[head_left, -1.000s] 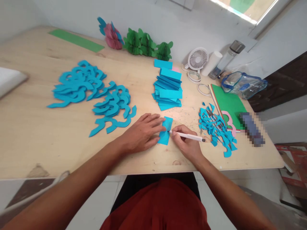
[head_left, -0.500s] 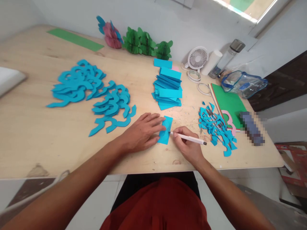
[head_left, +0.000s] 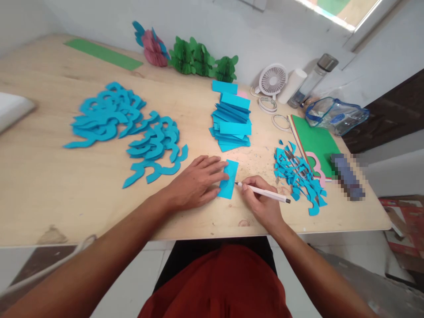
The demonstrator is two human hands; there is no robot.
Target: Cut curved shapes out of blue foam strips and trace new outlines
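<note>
My left hand point(head_left: 198, 183) lies flat on the table, fingers stretched out, their tips on the left part of a small blue paper rectangle point(head_left: 231, 173). Part of the sheet is hidden under those fingers. My right hand point(head_left: 262, 201) pinches a white pen point(head_left: 265, 191), its dark tip pointing left at the sheet's right edge; whether the tip touches the paper I cannot tell. Beyond my hands lies a stack of blue paper rectangles point(head_left: 236, 129). Wavy blue cut-outs point(head_left: 155, 145) form a heap to the left, with a larger heap of cut-outs point(head_left: 109, 112) behind.
Blue paper scraps point(head_left: 294, 172) lie to the right with a metal tool partly buried among them. Beside them are green sheets point(head_left: 314, 143) and a pink wavy cut-out point(head_left: 316, 167). A small fan point(head_left: 273, 79), tape rolls point(head_left: 267, 104) and a bottle point(head_left: 313, 81) stand near the wall.
The right hand and pen have shifted slightly to the right, taking the tip from the paper to its right edge. My left hand stays in place on the sheet.
</note>
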